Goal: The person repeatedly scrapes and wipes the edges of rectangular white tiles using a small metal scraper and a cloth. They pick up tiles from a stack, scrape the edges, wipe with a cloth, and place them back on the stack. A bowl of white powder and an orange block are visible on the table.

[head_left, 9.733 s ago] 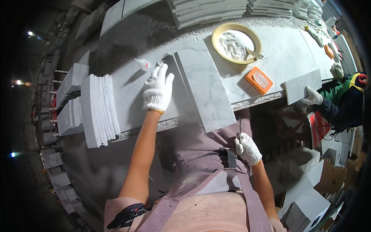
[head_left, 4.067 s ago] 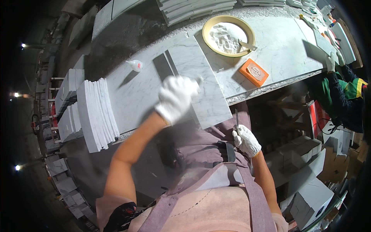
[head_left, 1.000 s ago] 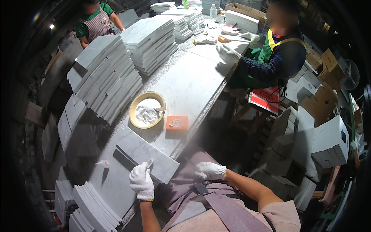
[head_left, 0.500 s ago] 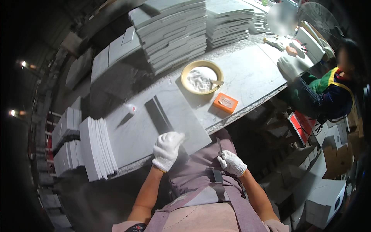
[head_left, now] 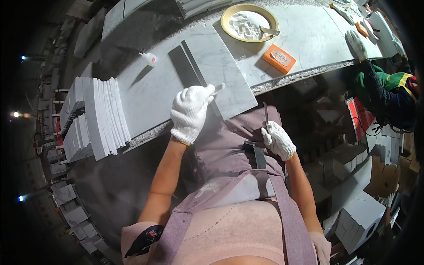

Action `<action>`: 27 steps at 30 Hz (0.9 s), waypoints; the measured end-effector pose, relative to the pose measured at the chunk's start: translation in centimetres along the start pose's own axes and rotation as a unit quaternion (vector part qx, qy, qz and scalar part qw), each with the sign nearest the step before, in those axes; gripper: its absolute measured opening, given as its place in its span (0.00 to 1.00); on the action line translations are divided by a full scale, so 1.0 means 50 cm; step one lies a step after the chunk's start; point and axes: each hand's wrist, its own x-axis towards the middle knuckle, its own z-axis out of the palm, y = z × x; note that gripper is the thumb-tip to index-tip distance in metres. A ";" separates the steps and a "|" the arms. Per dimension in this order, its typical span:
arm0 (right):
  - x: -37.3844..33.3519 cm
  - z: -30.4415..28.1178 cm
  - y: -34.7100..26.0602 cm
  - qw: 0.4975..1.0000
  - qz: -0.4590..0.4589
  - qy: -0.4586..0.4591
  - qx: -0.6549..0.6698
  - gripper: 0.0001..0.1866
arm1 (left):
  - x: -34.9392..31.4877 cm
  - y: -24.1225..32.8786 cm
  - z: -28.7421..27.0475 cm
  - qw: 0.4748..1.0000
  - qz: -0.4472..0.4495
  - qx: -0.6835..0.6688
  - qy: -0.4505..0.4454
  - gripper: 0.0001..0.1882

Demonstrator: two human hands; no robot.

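Note:
My left hand (head_left: pixel 193 110), in a white knit glove, is closed with one fingertip sticking out to the right. It is over the near edge of a grey-white marble slab (head_left: pixel 154 88), beside a long narrow grey strip (head_left: pixel 193 62) that casts a dark shadow. Whatever its curled fingers hold is hidden. Above my lap, my gloved right hand (head_left: pixel 279 140) grips a thin, flat metal blade (head_left: pixel 266 114) pointing away from me. A small white squeeze bottle (head_left: pixel 149 59) stands on the slab.
Right of the slab are a cream bowl (head_left: pixel 225 22) of white powder with a spatula (head_left: pixel 270 31) and an orange box (head_left: pixel 279 59). Thin slabs (head_left: pixel 105 115) stand stacked at the left. A co-worker's gloved hand (head_left: pixel 357 44) rests on the bench at the far right.
The view has tilted down, so the bench sits higher in the picture. My left hand has a fingertip stretched out more clearly to the right. My right hand still holds the blade.

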 end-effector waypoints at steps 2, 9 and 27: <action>0.000 -0.001 -0.003 0.981 0.105 0.000 0.160 0.06 | 0.008 0.011 -0.006 0.999 -0.040 0.014 -0.008 0.18; 0.002 -0.004 -0.020 0.929 0.188 -0.008 0.320 0.08 | 0.028 0.001 -0.015 0.994 0.104 0.024 -0.009 0.13; -0.004 -0.007 -0.002 0.932 0.186 -0.015 0.311 0.10 | 0.059 -0.033 0.005 0.990 0.117 0.030 -0.068 0.10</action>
